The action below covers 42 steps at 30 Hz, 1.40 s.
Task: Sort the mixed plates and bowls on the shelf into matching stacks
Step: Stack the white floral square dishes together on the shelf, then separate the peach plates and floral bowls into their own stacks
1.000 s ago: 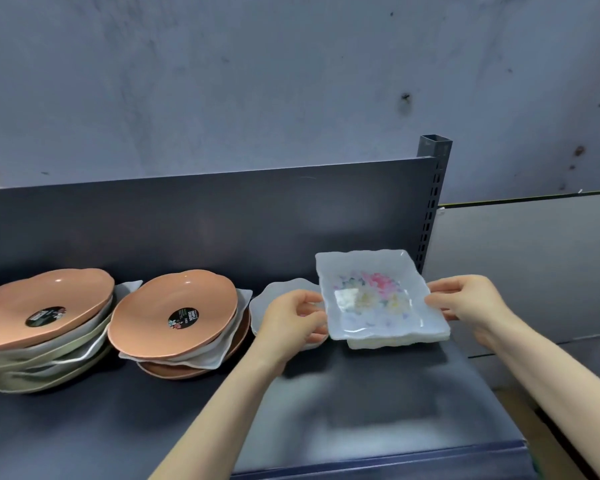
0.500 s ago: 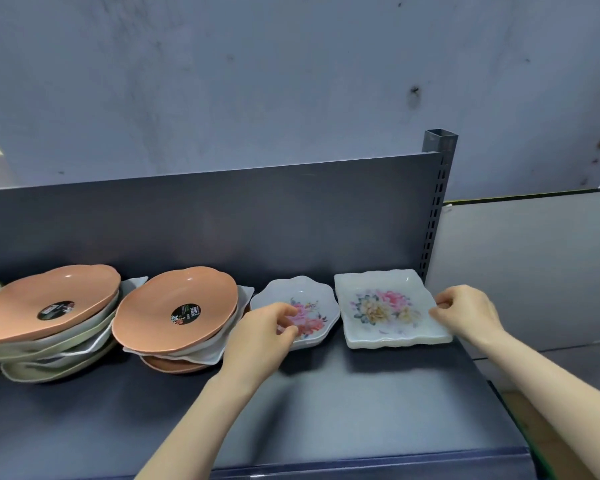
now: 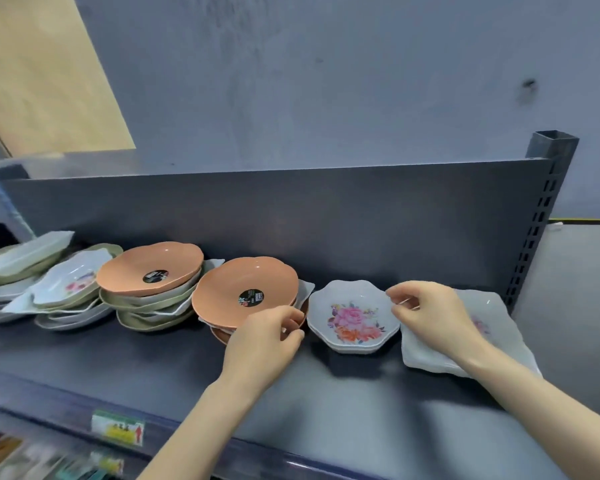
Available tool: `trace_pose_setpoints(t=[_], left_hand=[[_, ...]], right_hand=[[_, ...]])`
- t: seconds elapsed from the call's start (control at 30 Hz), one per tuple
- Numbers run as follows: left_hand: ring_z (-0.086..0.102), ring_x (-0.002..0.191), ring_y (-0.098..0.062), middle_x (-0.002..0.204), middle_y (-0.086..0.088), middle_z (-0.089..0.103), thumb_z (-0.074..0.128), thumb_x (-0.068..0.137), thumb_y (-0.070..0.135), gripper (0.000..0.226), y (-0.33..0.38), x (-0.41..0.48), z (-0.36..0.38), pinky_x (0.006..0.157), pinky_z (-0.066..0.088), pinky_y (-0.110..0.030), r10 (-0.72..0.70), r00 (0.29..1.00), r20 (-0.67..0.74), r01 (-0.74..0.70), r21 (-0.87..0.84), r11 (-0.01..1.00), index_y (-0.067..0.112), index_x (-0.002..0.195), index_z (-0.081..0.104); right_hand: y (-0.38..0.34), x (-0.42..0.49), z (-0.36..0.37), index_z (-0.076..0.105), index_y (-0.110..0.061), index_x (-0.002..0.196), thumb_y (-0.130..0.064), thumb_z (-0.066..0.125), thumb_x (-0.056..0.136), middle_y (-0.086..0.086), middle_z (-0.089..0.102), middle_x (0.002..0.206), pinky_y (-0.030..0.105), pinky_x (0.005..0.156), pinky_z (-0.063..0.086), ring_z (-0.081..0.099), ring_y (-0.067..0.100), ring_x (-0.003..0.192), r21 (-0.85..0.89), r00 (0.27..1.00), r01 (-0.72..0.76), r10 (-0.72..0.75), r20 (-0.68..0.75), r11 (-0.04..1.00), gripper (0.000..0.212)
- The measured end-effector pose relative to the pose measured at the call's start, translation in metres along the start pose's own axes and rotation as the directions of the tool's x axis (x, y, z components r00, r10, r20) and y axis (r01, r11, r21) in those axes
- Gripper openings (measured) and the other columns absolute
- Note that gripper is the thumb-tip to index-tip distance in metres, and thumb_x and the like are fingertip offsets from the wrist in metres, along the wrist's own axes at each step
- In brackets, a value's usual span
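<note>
My left hand [image 3: 267,341] reaches to the right edge of a mixed stack topped by an orange bowl [image 3: 245,291]; its curled fingers touch the rims under that bowl, with no clear grip. Beside it sits a small white scalloped floral bowl [image 3: 352,318] on a matching one. My right hand [image 3: 430,313] pinches this bowl's right rim and hovers over a white rectangular floral plate [image 3: 499,327] at the shelf's right end. Further left stand another mixed stack with an orange bowl [image 3: 149,268] on top, and piles of white and green plates [image 3: 66,285].
The dark shelf [image 3: 326,403] has a back panel and a perforated upright post [image 3: 541,216] at its right end. A price label [image 3: 118,429] is fixed to the front edge. Blurred goods lie on a lower level at the bottom left.
The rectangular plate was set down at the right end. My left hand moved off the floral bowl to the orange stack, and my right hand moved from the plate to the bowl's rim. The view swung left.
</note>
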<state>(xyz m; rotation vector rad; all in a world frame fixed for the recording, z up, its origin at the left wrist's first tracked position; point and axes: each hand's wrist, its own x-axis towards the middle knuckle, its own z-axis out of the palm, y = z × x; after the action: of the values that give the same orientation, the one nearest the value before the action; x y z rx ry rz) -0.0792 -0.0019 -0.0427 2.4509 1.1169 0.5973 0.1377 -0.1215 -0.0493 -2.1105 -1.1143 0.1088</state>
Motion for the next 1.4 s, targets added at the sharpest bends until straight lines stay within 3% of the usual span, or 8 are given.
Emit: trace_pose_setpoints(t=[0.13, 0.27, 0.5, 0.6, 0.8, 1.0, 1.2, 1.4], left_hand=[[0.063, 0.083, -0.001, 0.091, 0.018, 0.069, 0.061, 0.083, 0.028, 0.022, -0.025, -0.01, -0.026, 0.074, 0.052, -0.026, -0.103, 0.991, -0.085, 0.106, 0.029, 0.994, 0.036, 0.103, 0.067], [0.063, 0.083, -0.004, 0.088, 0.016, 0.07, 0.062, 0.084, 0.028, 0.023, -0.057, -0.011, -0.053, 0.074, 0.053, -0.027, -0.176, 0.969, -0.172, 0.185, 0.035, 0.982, 0.033, 0.105, 0.069], [0.063, 0.084, -0.002, 0.091, 0.017, 0.071, 0.062, 0.084, 0.028, 0.026, -0.104, 0.007, -0.084, 0.071, 0.05, -0.022, -0.206, 0.954, -0.217, 0.21, -0.005, 0.978, 0.032, 0.108, 0.07], [0.064, 0.084, -0.003, 0.087, 0.018, 0.069, 0.063, 0.082, 0.026, 0.022, -0.119, 0.018, -0.095, 0.072, 0.051, -0.024, -0.191, 0.96, -0.205, 0.184, -0.051, 0.982, 0.032, 0.101, 0.07], [0.066, 0.09, -0.009, 0.096, 0.012, 0.07, 0.064, 0.081, 0.025, 0.029, -0.15, 0.048, -0.113, 0.083, 0.051, -0.027, -0.143, 0.976, -0.166, 0.124, -0.12, 0.985, 0.026, 0.11, 0.068], [0.061, 0.107, -0.014, 0.116, 0.006, 0.064, 0.066, 0.082, 0.044, 0.056, -0.156, 0.091, -0.132, 0.091, 0.053, -0.038, -0.139, 0.987, -0.078, 0.106, -0.328, 0.939, 0.016, 0.129, 0.056], [0.072, 0.075, -0.021, 0.09, -0.003, 0.075, 0.061, 0.082, 0.0, 0.031, -0.189, 0.123, -0.171, 0.056, 0.058, -0.032, -0.198, 0.98, -0.019, 0.151, -0.577, 0.803, 0.015, 0.107, 0.071], [0.07, 0.075, -0.028, 0.084, -0.011, 0.073, 0.053, 0.076, -0.01, 0.036, -0.25, 0.148, -0.209, 0.072, 0.061, -0.045, -0.242, 0.97, -0.028, 0.199, -0.484, 0.852, 0.013, 0.096, 0.073]], right_hand=[[-0.026, 0.007, 0.037, 0.072, -0.017, 0.109, -0.005, 0.06, 0.081, -0.011, 0.067, 0.087, 0.029, 0.082, 0.052, 0.066, 0.012, 0.081, 0.063, 0.992, 0.057, -0.064, 0.111, 0.996, 0.033], [-0.051, 0.017, 0.063, 0.07, -0.018, 0.102, -0.002, 0.054, 0.084, -0.01, 0.065, 0.078, 0.005, 0.054, 0.044, 0.066, 0.021, 0.069, 0.148, 0.984, 0.035, -0.06, 0.168, 0.988, 0.028], [-0.095, 0.069, 0.101, 0.069, -0.006, 0.105, -0.012, 0.057, 0.083, 0.006, 0.074, 0.083, 0.036, 0.077, 0.054, 0.068, 0.028, 0.085, 0.073, 0.989, -0.028, 0.017, 0.15, 0.997, 0.026], [-0.105, 0.082, 0.121, 0.065, -0.004, 0.073, -0.008, 0.054, 0.069, 0.014, 0.065, 0.062, 0.035, 0.056, 0.045, 0.061, 0.036, 0.069, -0.003, 0.982, -0.073, 0.073, 0.174, 0.997, 0.013], [-0.122, 0.081, 0.109, 0.074, -0.019, 0.07, 0.003, 0.054, 0.067, 0.003, 0.071, 0.059, 0.034, 0.058, 0.059, 0.07, 0.02, 0.056, 0.148, 0.974, -0.227, 0.222, 0.052, 0.963, 0.03], [-0.168, 0.089, 0.082, 0.076, -0.014, 0.083, 0.008, 0.062, 0.072, 0.001, 0.074, 0.069, 0.023, 0.048, 0.054, 0.067, 0.012, 0.052, 0.432, 0.972, -0.18, 0.227, -0.059, 0.883, 0.028], [-0.201, 0.091, 0.115, 0.075, -0.015, 0.081, 0.002, 0.06, 0.083, 0.009, 0.075, 0.078, 0.026, 0.059, 0.06, 0.07, 0.017, 0.063, 0.534, 0.987, -0.16, 0.152, 0.058, 0.83, 0.022], [-0.178, 0.092, 0.146, 0.075, -0.008, 0.088, 0.0, 0.066, 0.083, 0.01, 0.075, 0.08, 0.026, 0.063, 0.06, 0.07, 0.021, 0.069, 0.346, 0.974, -0.209, 0.226, -0.009, 0.915, 0.013]])
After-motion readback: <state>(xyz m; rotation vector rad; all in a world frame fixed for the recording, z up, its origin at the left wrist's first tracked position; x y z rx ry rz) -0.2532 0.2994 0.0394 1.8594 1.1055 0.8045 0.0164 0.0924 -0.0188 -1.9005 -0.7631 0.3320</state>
